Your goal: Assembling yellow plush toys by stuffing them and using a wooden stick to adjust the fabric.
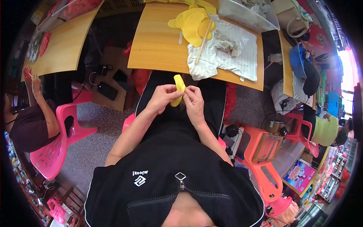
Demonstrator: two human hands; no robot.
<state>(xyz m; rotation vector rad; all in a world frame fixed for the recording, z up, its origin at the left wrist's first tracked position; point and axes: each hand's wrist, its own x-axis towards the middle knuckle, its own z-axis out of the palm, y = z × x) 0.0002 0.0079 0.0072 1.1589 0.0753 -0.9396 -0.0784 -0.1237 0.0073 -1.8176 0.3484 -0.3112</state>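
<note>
My left hand (163, 98) pinches a small, flat, bendy yellow piece (179, 81) with rounded ends, above my lap just off the table's near edge. Thumb and forefinger of my right hand (194, 102) are closed at the right edge of the same yellow piece; whether they also hold something finer is too small to tell. A pile of flat yellow pieces (191, 25) with rounded outlines lies on the wooden table (151, 45) ahead. To its right is spread a white cloth (247, 51), with a thin wooden stick (204, 41) across its left part.
A crumpled beige cloth (227, 45) rests on the white cloth. At the table's far right stands a clear plastic bin (261, 23). Pink chairs (62, 140) and co-workers are on both sides, one person (34, 121) at the left table. An orange stool (261, 174) stands behind right.
</note>
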